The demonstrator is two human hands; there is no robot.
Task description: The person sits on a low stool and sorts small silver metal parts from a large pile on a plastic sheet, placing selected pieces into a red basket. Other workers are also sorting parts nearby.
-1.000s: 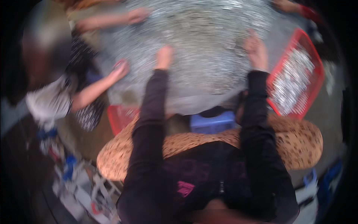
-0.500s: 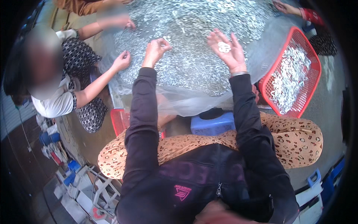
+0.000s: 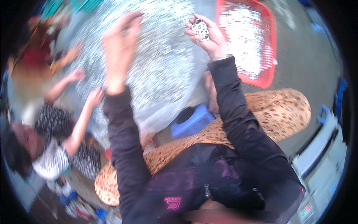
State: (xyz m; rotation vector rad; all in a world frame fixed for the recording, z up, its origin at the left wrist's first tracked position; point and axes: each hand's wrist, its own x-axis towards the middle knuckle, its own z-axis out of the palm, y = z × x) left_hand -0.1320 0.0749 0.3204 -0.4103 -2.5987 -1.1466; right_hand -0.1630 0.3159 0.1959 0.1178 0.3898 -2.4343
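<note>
My right hand (image 3: 213, 42), palm up with its fingers curled, holds several small white looped pieces (image 3: 200, 30). It is above the edge of a clear plastic sheet (image 3: 164, 108), just left of a red basket. My left hand (image 3: 120, 48) is raised over a wide spread of small whitish pieces (image 3: 164, 67) on that sheet. Its fingers are bent, but motion smears them, and whether anything is between them does not show.
The red basket (image 3: 271, 63) holds many white pieces. A blue plastic stool (image 3: 194, 121) stands before my patterned trouser leg (image 3: 278, 112). On the left, a person in a white top (image 3: 52, 162) reaches toward the sheet, with another person's arm (image 3: 67, 59) beyond. Green baskets (image 3: 56, 8) are at the far left.
The view has swung, so the basket and sheet appear shifted up and left. My right hand's fingers have curled up around more white pieces. My left hand appears higher and is blurred.
</note>
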